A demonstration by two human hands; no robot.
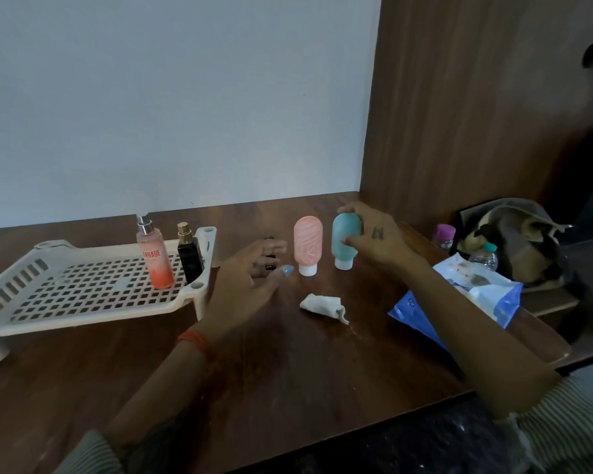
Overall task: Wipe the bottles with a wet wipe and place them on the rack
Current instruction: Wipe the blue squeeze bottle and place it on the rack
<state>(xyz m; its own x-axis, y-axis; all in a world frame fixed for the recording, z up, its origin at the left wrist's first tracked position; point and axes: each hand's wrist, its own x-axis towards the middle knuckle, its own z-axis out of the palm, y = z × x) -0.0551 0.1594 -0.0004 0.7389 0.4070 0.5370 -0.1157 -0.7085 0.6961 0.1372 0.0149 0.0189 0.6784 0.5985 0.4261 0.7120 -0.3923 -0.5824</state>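
A teal squeeze bottle (343, 240) stands cap-down on the wooden table, and my right hand (379, 239) grips it from the right with thumb and fingers curled round its body. A pink squeeze bottle (307, 246) stands cap-down just left of it. My left hand (254, 271) hovers with relaxed fingers, partly hiding a small dark bottle (270, 261) behind it. A crumpled white wet wipe (322, 305) lies on the table in front of the bottles. On the cream perforated rack (83, 289) at the left stand a pink spray bottle (153, 256) and a black perfume bottle (189, 254).
A blue pack of wet wipes (466, 295) lies at the right table edge. Behind it sit a bag (521, 241) and two small plastic bottles (444, 236). A wooden panel rises at the right and a white wall at the back.
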